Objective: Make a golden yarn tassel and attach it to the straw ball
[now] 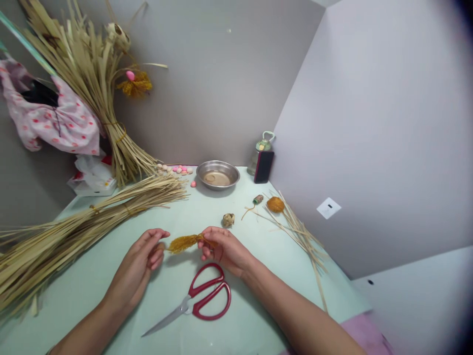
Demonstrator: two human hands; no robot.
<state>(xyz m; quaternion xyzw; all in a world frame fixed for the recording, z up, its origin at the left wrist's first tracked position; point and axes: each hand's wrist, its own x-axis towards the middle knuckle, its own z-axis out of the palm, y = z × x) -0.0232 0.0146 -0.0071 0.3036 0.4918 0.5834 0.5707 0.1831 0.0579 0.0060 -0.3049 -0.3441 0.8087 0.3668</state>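
Observation:
A golden-yellow yarn tassel [184, 243] is stretched level between my two hands above the table. My right hand [223, 246] pinches its narrow right end between thumb and fingers. At the loose left end, my left hand [142, 259] is closed, its fingertips together on the strands. A thin brownish strand hangs by my right fingers. Just below lie scissors [211, 294] with red handles, the blades pointing to the lower left. Beyond my right hand sits a small woven straw ball [228, 220].
Long bundles of dry straw [99, 217] fill the left side. At the back stand a metal bowl [218, 176] of water, pink and beige beads [181, 169], a bottle [263, 146] and a phone [264, 167]. Rightward lie a yarn ball [275, 204], a spool [257, 199] and loose straws [301, 231].

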